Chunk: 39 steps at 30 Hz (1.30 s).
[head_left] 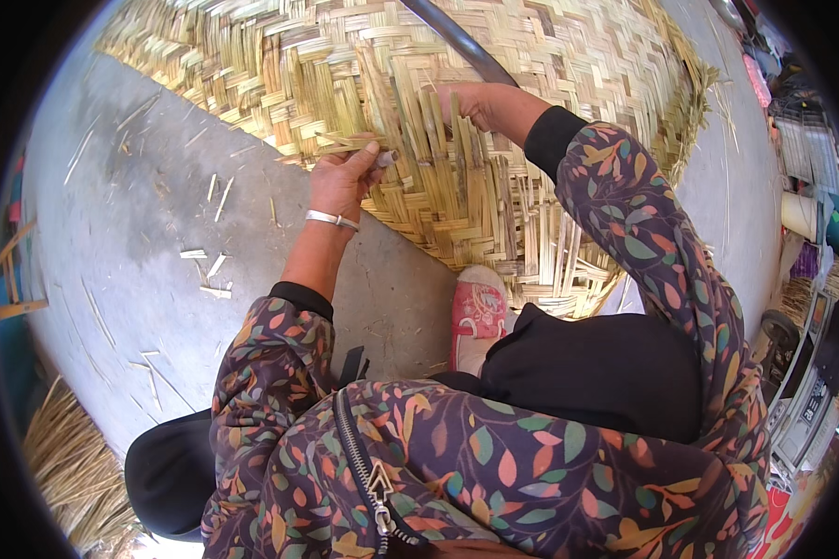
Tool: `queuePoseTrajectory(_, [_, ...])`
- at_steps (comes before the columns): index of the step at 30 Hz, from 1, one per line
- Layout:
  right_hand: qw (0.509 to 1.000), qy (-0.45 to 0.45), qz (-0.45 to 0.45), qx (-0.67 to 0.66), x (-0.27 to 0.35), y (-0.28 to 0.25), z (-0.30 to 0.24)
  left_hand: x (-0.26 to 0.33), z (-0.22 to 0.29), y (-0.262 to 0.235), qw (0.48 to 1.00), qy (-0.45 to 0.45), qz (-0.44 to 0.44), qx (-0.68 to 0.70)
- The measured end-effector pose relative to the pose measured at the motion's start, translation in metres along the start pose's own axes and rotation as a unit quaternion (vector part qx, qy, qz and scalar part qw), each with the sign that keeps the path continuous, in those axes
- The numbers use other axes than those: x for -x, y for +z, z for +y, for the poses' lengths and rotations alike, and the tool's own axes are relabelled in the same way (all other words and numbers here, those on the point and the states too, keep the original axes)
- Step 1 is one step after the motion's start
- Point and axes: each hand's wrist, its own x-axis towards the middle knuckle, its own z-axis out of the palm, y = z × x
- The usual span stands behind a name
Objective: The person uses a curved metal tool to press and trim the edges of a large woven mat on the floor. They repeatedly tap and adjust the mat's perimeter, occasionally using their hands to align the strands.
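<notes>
Pale yellow-green plaited material forms the woven mat (578, 56), which lies flat on the grey floor (140, 233) and serves as the reference for all positions below. Left hand (348, 175): positioned over the left edge of the mat, thumb and fingers closed in a pinch on a thin strip (349, 143); a small whitish piece shows at the fingertips, its kind too small to determine. A silver-coloured bracelet (333, 220) encircles the left wrist. Right hand (471, 104): positioned above the middle of the mat, fingers bent and partly hidden behind raised strips (433, 140) — whether they grip a strip cannot be told. These raised strips stand clear of the weave between the two hands, side by side, with their free ends pointing away from the wearer. One dark, curved bar (461, 42) extends over the mat from its far side to the right wrist; contact with the wrist cannot be confirmed. At the near edge of the mat is a red and pink shoe (478, 312); a black-clad knee (592, 373) is on the wearer's side of the mat. Left of the mat, short loose splints (216, 265) are scattered on the floor; farther out on that side, nearer the wearer, lies a straw bundle (75, 466). Right of the mat, well apart — a wheel (780, 331) stands among assorted goods.
</notes>
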Motion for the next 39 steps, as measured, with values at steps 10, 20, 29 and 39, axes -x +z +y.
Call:
queuePoseTrajectory(10, [1.0, -0.017, 0.002, -0.012, 0.007, 0.005, 0.004, 0.003, 0.009, 0.004, 0.997, 0.036, 0.018, -0.069])
queuePoseTrajectory(20, [0.999, -0.027, 0.0, 0.017, 0.007, 0.002, 0.004, -0.005, -0.008, 0.016, 0.993, 0.032, 0.114, -0.026])
queuePoseTrajectory(29, [0.968, -0.01, 0.055, 0.245, -0.008, -0.011, 0.002, -0.006, -0.013, -0.003, 0.988, 0.019, 0.154, 0.023])
queuePoseTrajectory(39, [0.866, -0.114, 0.122, 0.472, 0.07, 0.014, -0.036, 0.016, -0.017, -0.025, 0.98, -0.049, 0.098, -0.168])
